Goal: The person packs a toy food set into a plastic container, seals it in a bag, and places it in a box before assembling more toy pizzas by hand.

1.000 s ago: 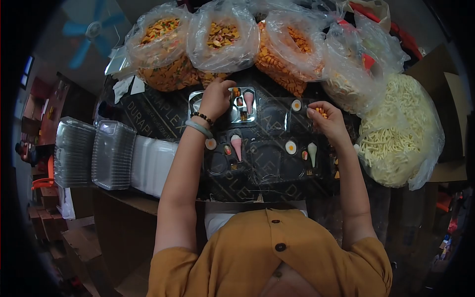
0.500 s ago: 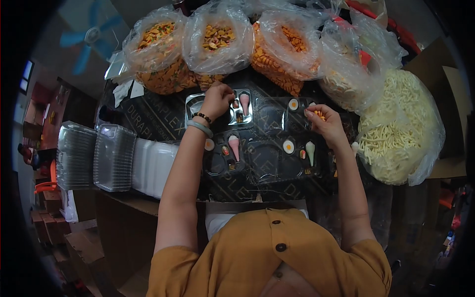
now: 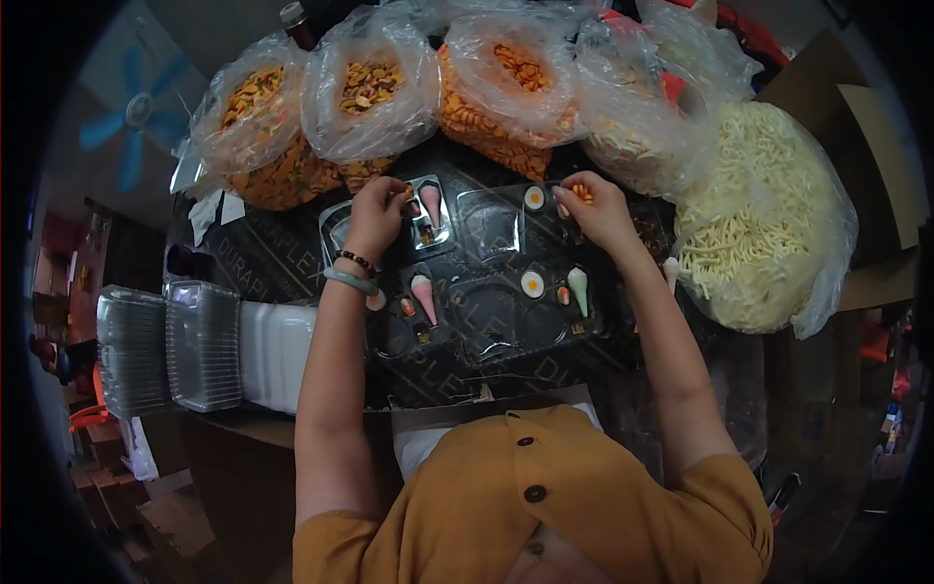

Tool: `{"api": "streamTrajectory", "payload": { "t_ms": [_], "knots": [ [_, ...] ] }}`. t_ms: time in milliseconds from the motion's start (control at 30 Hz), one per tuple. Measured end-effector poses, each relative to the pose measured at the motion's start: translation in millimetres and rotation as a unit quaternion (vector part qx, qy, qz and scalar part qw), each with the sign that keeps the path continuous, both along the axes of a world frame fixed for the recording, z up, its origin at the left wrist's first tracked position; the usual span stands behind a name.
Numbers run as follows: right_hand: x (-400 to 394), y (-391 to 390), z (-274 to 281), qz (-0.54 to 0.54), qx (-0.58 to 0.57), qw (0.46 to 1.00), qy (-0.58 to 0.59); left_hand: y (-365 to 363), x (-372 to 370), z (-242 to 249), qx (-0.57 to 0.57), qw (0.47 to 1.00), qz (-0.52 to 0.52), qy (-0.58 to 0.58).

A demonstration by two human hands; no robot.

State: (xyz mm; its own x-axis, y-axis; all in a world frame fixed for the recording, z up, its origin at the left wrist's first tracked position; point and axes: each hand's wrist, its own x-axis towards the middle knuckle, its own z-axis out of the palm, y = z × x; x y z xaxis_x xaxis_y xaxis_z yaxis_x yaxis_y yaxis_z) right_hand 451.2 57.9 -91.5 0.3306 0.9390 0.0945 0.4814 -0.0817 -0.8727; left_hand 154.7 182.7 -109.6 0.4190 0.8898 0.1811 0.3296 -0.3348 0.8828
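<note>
Tray [image 3: 443, 234] seemingly being filled: left hand [image 3: 375, 209] over it, grip unclear, right hand [image 3: 603, 214] clutching orange bits [image 3: 582, 193]; next move likely calls for neat placing.

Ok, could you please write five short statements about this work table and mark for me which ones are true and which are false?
1. The right hand holds small orange pieces. True.
2. The left hand is inside a plastic bag. False: it is at the silvery compartment tray.
3. In the near row, a green cone-shaped piece lies to the right of a fried-egg piece. True.
4. The fan has red blades. False: its blades are blue.
5. The stacked clear containers stand on the table's right side. False: they are on the left.
</note>
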Motion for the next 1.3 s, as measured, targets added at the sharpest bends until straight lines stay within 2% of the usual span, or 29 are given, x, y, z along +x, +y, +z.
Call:
{"api": "streamTrajectory", "payload": {
  "t_ms": [67, 100, 167, 200, 233, 267, 300, 367, 467, 600, 700, 767, 867, 1100, 1167, 1267, 1300],
  "knots": [
    [-7, 11, 7, 0.004, 0.004, 0.987, -0.159, -16, 1, 15, 0.017, 0.999, 0.042, 0.006],
    [-6, 16, 3, 0.002, 0.001, 0.987, -0.160, -19, 1, 13, 0.008, 0.999, 0.051, -0.012],
    [-2, 27, -7, 0.001, 0.053, 0.942, -0.333, -30, -3, 18, -0.014, 0.998, 0.044, -0.030],
    [-1, 30, -3, 0.001, 0.053, 0.941, -0.334, -36, -6, 22, -0.031, 0.998, 0.039, -0.048],
    [0, 31, 2, -0.006, -0.028, 0.983, -0.181, -41, -10, 24, -0.033, 0.997, 0.039, -0.049],
    [0, 33, 4, -0.013, -0.106, 0.994, -0.023, -46, -15, 26, -0.062, 0.995, 0.053, -0.058],
    [5, 35, 0, -0.012, -0.107, 0.994, -0.023, -51, -20, 28, -0.091, 0.991, 0.067, -0.066],
    [17, 35, -14, -0.002, -0.030, 0.994, -0.108, -62, -29, 33, -0.116, 0.987, 0.065, -0.092],
    [18, 33, -13, -0.011, -0.001, 0.987, -0.158, -77, -39, 36, -0.157, 0.977, 0.061, -0.130],
    [16, 33, -2, -0.008, -0.016, 0.990, -0.143, -92, -52, 36, -0.192, 0.966, 0.064, -0.162],
    [8, 27, 12, 0.026, -0.068, 0.989, -0.127, -103, -57, 41, -0.197, 0.965, 0.066, -0.162],
    [5, 25, 16, 0.039, -0.092, 0.992, -0.072, -109, -62, 37, -0.206, 0.964, 0.065, -0.157],
    [15, 33, 3, 0.036, -0.091, 0.988, -0.122, -119, -67, 39, -0.232, 0.960, 0.067, -0.143],
    [4, 26, 26, 0.072, -0.131, 0.984, -0.101, -132, -72, 35, -0.233, 0.959, 0.074, -0.143],
    [10, 29, 13, 0.110, -0.087, 0.932, -0.334, -134, -73, 33, -0.226, 0.962, 0.085, -0.127],
    [7, 28, 13, 0.118, -0.070, 0.920, -0.366, -134, -71, 32, -0.202, 0.970, 0.089, -0.096],
    [7, 27, 16, 0.116, -0.080, 0.914, -0.381, -133, -70, 28, -0.147, 0.983, 0.081, -0.068]
  ]
}}
